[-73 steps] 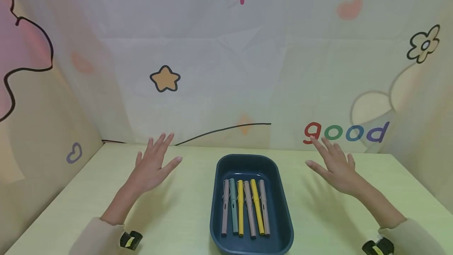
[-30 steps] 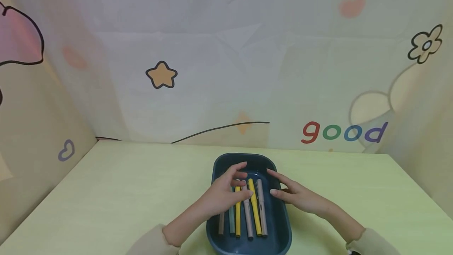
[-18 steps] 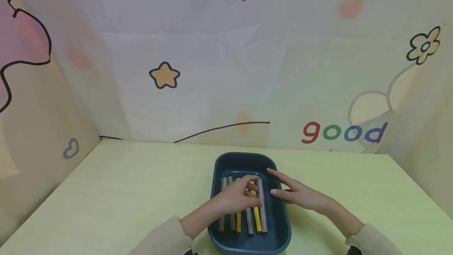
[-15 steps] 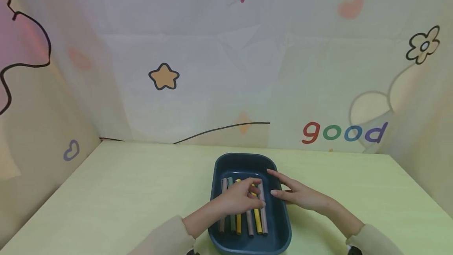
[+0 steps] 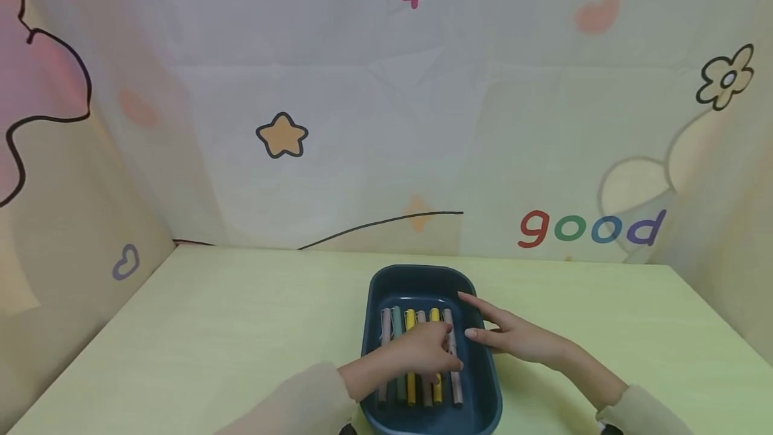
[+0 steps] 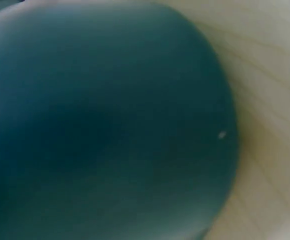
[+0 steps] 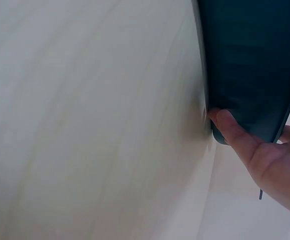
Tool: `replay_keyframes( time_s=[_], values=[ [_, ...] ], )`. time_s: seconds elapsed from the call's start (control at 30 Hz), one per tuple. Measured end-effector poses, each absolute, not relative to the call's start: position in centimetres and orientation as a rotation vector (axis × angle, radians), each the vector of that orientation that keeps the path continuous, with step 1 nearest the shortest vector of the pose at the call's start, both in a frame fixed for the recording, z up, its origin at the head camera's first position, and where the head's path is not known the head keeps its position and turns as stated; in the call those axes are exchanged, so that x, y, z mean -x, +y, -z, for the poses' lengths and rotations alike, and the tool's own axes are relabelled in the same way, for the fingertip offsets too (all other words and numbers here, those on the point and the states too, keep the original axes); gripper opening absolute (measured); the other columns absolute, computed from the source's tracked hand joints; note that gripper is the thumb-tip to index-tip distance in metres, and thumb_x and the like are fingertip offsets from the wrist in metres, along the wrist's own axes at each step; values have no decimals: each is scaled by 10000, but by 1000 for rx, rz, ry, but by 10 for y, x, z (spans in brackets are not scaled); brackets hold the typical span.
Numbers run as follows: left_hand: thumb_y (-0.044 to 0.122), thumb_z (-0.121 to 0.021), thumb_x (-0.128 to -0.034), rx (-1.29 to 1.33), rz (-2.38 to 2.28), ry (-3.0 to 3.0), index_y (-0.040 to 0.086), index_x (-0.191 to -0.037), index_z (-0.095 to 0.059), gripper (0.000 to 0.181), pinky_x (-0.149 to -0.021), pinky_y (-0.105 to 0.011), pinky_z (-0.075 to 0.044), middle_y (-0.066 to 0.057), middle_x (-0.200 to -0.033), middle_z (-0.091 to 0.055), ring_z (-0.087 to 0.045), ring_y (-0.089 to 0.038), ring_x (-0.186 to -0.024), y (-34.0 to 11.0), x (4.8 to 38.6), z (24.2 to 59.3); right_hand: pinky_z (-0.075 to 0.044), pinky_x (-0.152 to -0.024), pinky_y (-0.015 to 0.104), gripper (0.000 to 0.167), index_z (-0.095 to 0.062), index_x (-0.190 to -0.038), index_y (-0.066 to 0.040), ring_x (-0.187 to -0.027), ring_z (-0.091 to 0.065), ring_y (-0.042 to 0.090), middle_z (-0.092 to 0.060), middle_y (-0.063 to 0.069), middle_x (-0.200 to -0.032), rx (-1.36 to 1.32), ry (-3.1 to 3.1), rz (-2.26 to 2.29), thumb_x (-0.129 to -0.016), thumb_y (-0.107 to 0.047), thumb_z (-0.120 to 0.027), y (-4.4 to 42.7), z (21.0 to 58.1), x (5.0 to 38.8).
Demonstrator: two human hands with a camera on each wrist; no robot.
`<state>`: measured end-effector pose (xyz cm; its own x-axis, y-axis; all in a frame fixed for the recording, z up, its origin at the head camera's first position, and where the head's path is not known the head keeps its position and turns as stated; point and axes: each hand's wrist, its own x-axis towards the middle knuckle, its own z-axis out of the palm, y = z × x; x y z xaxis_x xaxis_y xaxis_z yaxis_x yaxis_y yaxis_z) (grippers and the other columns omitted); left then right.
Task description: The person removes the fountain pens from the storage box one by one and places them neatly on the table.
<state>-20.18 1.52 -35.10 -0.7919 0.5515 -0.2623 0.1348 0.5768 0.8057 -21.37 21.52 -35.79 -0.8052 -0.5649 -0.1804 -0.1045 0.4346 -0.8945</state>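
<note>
In the head view, a dark blue plastic tray [image 5: 377, 287] holds several capped pens in a row: pinkish-grey, teal and yellow. My left hand [image 5: 425, 348] reaches into it from the left, over the pens. Its thumb and index finger lie at the rightmost pinkish-grey pen [image 5: 456, 388]; whether they pinch it I cannot tell. The teal pen [image 5: 396, 321] and a yellow pen [image 5: 411, 391] are partly covered by that hand. My right hand [image 5: 522, 337] grips the tray's right wall; the right wrist view shows its thumb [image 7: 237, 135] against the tray.
The tray stands on a pale wooden table [image 5: 272, 307]. Behind it hangs a printed cloth backdrop [image 5: 374, 119], which also encloses both sides. In the left wrist view, the blurred tray wall [image 6: 135, 125] fills most of the frame.
Both hands came in from the sides to the tray. The left hand has since moved rightward and down onto the pens, while the right hand stays at the tray's right wall.
</note>
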Motion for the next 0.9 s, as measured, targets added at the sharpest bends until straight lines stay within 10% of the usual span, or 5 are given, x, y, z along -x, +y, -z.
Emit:
replay_keyframes(
  time_s=[0.27,0.5,0.7,0.9],
  values=[
    [55,-640,-816,-570,-991,2463,5,-882,-579,103,-471,-262,-500,-64,-558,-556,-582,-166,-452,27,200,352,-407,-918,513,697,-96,-1466,-99,-1290,-195,495,-47,282,-1471,552,2221,1356,-933,-292,-502,216,359,214],
    [83,-655,-815,-557,-940,2512,-59,-1313,-410,574,-525,-260,-523,-62,-561,-559,-569,-140,-417,31,204,355,-403,-923,514,698,-92,-1466,-101,-1285,-192,507,-45,282,-1471,561,2218,1357,-934,-288,-501,216,358,213],
    [98,-667,-813,-511,-969,2502,-53,-1392,-273,716,-553,-262,-534,-77,-614,-567,-579,-149,-413,32,208,355,-401,-924,516,699,-95,-1464,-91,-1282,-212,500,-55,287,-1467,566,2214,1368,-932,-280,-506,215,359,213],
    [105,-736,-751,-469,-942,2570,-41,-1369,-303,769,-407,-234,-479,-255,-1117,-564,-568,-149,-402,37,208,358,-401,-924,517,698,-95,-1465,-94,-1285,-204,500,-55,280,-1470,572,2230,1357,-932,-281,-506,216,359,212]
  ],
)
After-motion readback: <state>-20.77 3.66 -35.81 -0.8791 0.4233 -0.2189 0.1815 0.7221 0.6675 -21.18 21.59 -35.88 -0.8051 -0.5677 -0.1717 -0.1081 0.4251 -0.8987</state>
